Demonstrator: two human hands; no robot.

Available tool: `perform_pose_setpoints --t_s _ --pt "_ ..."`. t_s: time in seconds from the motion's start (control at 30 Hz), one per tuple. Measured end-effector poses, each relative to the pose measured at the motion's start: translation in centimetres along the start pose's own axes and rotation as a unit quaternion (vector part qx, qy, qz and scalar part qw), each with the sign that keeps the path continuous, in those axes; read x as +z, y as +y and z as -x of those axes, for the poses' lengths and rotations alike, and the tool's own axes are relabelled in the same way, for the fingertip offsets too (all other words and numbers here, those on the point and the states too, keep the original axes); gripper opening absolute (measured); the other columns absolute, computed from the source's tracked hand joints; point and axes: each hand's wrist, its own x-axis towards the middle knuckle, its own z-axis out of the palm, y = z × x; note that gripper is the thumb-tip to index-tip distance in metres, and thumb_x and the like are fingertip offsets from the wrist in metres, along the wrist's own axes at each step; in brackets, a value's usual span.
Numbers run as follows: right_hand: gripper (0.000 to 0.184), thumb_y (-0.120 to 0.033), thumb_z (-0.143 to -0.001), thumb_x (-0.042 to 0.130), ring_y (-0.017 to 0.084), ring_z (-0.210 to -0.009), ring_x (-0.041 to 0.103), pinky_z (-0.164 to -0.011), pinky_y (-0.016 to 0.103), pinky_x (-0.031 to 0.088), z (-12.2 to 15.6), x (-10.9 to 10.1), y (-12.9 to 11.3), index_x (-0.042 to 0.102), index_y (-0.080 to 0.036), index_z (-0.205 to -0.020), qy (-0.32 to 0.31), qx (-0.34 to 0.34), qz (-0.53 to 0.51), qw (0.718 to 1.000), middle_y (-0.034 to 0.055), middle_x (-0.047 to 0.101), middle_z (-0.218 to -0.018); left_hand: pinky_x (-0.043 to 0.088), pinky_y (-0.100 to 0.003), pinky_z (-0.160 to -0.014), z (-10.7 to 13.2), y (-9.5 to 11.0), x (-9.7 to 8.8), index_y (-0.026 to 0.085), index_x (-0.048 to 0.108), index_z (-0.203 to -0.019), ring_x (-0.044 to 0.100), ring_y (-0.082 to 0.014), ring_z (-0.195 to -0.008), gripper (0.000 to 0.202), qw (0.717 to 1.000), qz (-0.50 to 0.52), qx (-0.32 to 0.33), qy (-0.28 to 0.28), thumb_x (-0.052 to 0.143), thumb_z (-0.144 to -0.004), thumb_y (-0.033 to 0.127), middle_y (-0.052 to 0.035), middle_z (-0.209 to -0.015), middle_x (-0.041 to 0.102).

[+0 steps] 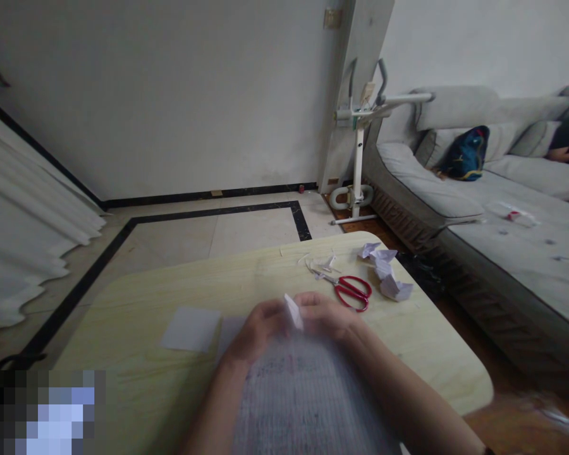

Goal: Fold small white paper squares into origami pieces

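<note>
Both my hands are raised over a light wood-patterned table (pixel 137 303), holding one small folded piece of white paper (pixel 293 312) between them. My left hand (pixel 264 325) pinches it from the left, and my right hand (pixel 326 314) grips it from the right; the fingertips are blurred. Under my wrists lies a large lined sheet (pixel 308 398) with writing on it. A square of white paper (pixel 192 329) rests left of my left hand. Just past my right hand lie scissors with red handles (pixel 354 292), and several folded paper pieces (pixel 383 264) are at the right edge.
Thin paper scraps (pixel 329 262) lie by the scissor tips. Beyond the table, exercise equipment (pixel 358 158) stands against the wall. A grey sofa (pixel 431 186) with a blue bag (pixel 469 153) is on the right, where another person's arm shows. White curtains (pixel 23 221) hang at left.
</note>
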Motion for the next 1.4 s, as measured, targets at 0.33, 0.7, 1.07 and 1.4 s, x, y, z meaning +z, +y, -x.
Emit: perform_pose_setpoints --t_s 0.33,0.7,1.07,1.4 --pt "0.029 -0.037 -0.071 0.076 0.006 -0.045 0.035 -0.044 0.019 0.024 0.2 -0.2 -0.2 0.059 -0.014 -0.077 -0.021 -0.016 -0.036 0.999 -0.0057 0.044 -0.054 0.026 -0.023 -0.049 0.2 0.5 -0.1 0.012 0.064 -0.067 0.039 -0.0079 -0.049 0.025 0.997 0.074 -0.001 -0.009 0.074 -0.071 0.035 0.0020 -0.054 0.046" --pt "0.026 -0.034 -0.069 0.078 0.004 -0.043 0.031 -0.044 0.019 0.020 0.1 0.0 -0.1 0.061 -0.014 -0.072 0.009 -0.005 -0.009 1.000 -0.0064 0.044 -0.050 0.026 -0.024 -0.049 0.2 0.7 0.0 0.012 0.062 -0.062 0.039 -0.0081 -0.049 0.030 0.999 0.024 -0.022 -0.009 0.074 -0.068 0.038 0.0011 -0.054 0.049" --pt "0.030 -0.035 -0.069 0.078 0.005 -0.043 0.028 -0.043 0.019 0.017 -0.2 0.2 0.1 0.057 -0.015 -0.071 0.045 -0.032 -0.048 0.997 -0.0079 0.036 -0.051 0.020 -0.021 -0.043 -0.1 -0.2 -0.3 0.015 0.045 -0.054 0.030 -0.0035 -0.040 0.044 0.994 0.106 -0.004 0.007 0.078 -0.065 0.042 0.0084 -0.047 0.031" --pt "0.028 -0.038 -0.072 0.074 0.007 -0.047 0.033 -0.046 0.021 0.023 -0.9 0.5 0.1 0.058 -0.016 -0.077 0.137 -0.104 0.020 0.985 -0.0061 0.041 -0.056 0.025 -0.021 -0.044 -0.7 0.2 0.4 0.016 0.043 -0.053 0.033 -0.0048 -0.045 0.040 0.989 0.100 0.027 0.105 0.074 -0.070 0.034 0.0072 -0.050 0.035"
